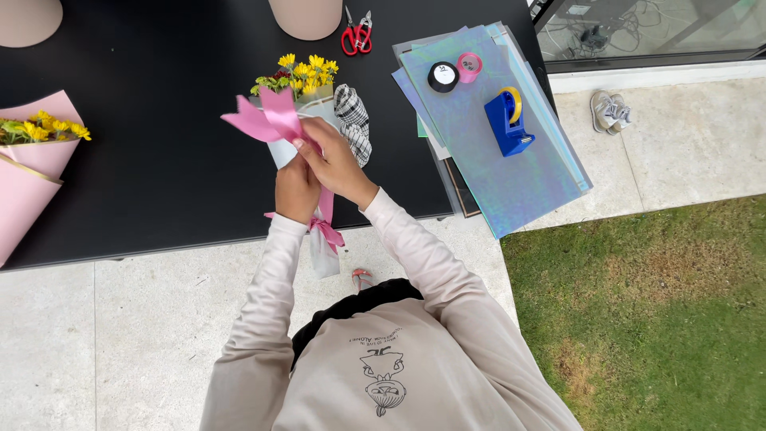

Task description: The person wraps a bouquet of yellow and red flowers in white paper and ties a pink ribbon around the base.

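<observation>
Head view, left hand (296, 190) closed around small bouquet (307, 96), right hand (335, 164) pinching pink ribbon (267, 120) at its wrap

Yellow flowers (307, 70) with a pink ribbon (267, 120), checked black-and-white cloth (353, 120), red scissors (357, 36), blue tape dispenser (505, 121).

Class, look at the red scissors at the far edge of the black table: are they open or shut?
Shut. The red scissors lie flat on the black table, handles together and blades closed into one point.
</observation>
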